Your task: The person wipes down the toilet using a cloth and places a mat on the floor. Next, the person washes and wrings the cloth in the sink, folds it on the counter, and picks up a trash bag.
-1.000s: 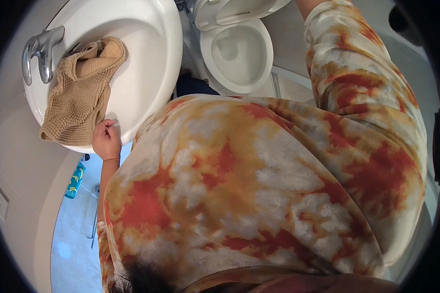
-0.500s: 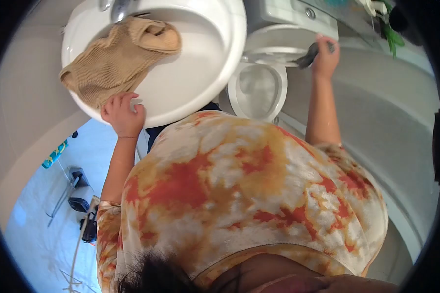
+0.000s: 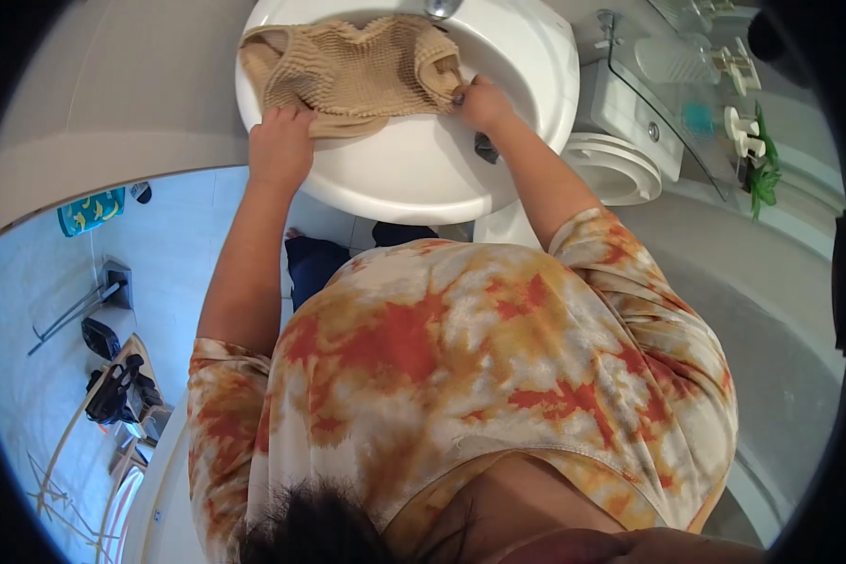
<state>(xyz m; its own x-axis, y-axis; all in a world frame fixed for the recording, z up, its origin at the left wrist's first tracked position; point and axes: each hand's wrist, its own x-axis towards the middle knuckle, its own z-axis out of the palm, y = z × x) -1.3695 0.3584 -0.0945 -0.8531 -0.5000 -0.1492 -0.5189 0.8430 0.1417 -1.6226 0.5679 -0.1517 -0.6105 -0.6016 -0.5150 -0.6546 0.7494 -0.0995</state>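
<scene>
A tan waffle-textured cloth lies spread over the back and left side of the white sink, below the chrome faucet. My left hand is at the cloth's lower left edge, its fingers closed on the fabric. At the cloth's right end, my right hand is closed, with a small dark object showing beneath it, inside the basin. The fingertips of my right hand touch the cloth's folded end.
The toilet is right of the sink, its lid down. A glass shelf and a green plant are beyond it. The bathtub curves along the right. Black bags lie at the lower left.
My right hand has moved left from beside the toilet to the cloth, with the dark object. The toilet lid has gone down. My left hand now grips the cloth's edge, and the view has turned.
</scene>
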